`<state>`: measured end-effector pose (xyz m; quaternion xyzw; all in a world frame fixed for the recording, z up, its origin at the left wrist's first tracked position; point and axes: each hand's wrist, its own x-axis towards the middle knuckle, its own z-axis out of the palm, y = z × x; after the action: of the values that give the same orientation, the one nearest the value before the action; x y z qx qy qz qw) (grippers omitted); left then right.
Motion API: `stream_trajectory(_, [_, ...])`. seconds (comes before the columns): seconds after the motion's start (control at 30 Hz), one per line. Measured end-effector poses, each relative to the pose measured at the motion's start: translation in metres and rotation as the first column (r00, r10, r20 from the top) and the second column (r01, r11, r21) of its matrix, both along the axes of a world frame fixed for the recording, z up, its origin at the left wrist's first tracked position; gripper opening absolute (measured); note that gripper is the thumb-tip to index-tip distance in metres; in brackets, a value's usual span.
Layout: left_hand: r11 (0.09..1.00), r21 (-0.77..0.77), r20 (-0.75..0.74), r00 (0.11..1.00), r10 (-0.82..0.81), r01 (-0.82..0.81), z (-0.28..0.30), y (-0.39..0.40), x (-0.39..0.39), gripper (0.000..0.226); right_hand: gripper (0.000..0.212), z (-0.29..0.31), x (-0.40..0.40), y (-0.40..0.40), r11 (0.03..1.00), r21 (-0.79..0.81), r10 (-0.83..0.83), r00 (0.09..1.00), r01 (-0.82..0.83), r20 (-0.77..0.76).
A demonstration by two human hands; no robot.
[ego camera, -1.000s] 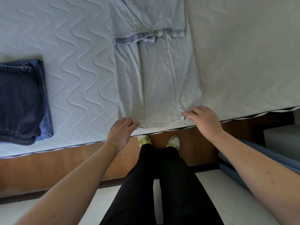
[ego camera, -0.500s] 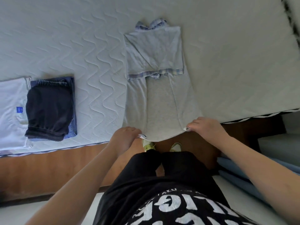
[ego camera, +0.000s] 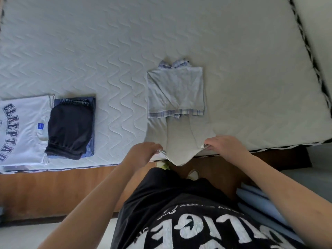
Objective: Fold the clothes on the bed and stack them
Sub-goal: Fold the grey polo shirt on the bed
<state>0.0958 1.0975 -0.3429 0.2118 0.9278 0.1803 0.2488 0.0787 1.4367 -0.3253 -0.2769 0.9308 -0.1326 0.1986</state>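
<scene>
Two hands, left and right, are pinching the grey shirt's hem at 6 o'clock | folded dark pile, white tee lying at 9 o'clock | quilted mattress, wooden frame.

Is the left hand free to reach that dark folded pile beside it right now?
Probably not yet: the left hand is pinching a corner of the grey shirt. Bare mattress lies between it and the dark pile, so the way looks open once it lets go.

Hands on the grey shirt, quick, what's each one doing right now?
Left hand: grips the near left hem corner of the grey polo shirt.
Right hand: grips the near right hem corner.
</scene>
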Motion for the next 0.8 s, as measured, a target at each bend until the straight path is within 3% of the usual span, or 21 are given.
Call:
stream_trajectory(0.13, [0.997,0.035,-0.021,0.997,0.074,-0.073,0.005,-0.008,-0.059,0.024,0.021,0.013,-0.052,-0.005,0.999,0.026,-0.046,0.998,0.045,0.044])
stream_trajectory(0.47, [0.991,0.121,0.124,0.990,-0.069,0.054,0.009,-0.026,-0.222,0.023,0.021,0.034,-0.182,-0.037,0.994,0.040,-0.106,0.993,0.104,0.058])
stream_trajectory(0.6, [0.989,0.146,0.187,0.981,-0.050,0.023,0.002,-0.026,-0.269,0.022,0.017,0.019,-0.230,-0.031,0.979,-0.080,-0.182,0.983,0.185,0.038])
stream_trajectory(0.8, [0.995,0.095,0.170,0.985,-0.037,0.021,-0.043,-0.027,-0.361,0.021,0.019,-0.043,-0.323,-0.013,0.972,-0.141,-0.179,0.980,0.189,0.083])
